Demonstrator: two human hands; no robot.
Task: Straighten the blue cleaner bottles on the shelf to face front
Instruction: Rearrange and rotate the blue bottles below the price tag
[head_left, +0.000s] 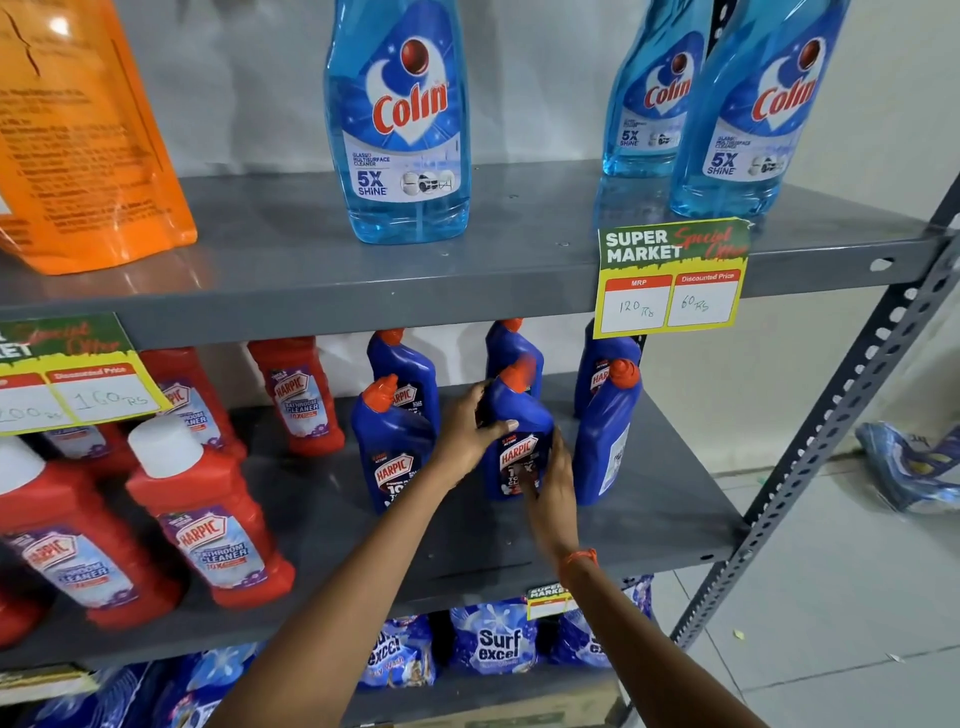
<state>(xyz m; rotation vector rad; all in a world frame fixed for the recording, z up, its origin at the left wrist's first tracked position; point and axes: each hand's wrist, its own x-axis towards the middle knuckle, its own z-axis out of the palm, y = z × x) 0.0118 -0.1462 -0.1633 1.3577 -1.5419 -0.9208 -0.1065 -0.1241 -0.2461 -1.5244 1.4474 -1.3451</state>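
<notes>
On the middle shelf (649, 499) of a grey metal rack, both hands hold one blue Harpic bottle (519, 441) in the front row. The left hand (467, 431) wraps its upper body from the left, thumb across the front below the shoulder. The right hand (553, 483) is pressed against its lower right side, fingers spread over the label edge; an orange thread band (579, 558) circles that wrist. The bottle stands upright, long axis vertical, its angled orange cap (519, 371) tipped toward the upper right, and its Harpic label faces front.

Just to its left, a second blue Harpic bottle (389, 452) also stands upright with its label forward. To the right, a third blue bottle (605, 441) stands upright but turned, showing a pale back or side label rather than the logo. Three more blue bottles stand behind these in a back row.

Red Harpic bathroom cleaner bottles (208, 519) fill the left part of the same shelf. On the shelf above stand light-blue Colin bottles (400, 119), labels forward, with a price tag (672, 280) hanging from its edge.
</notes>
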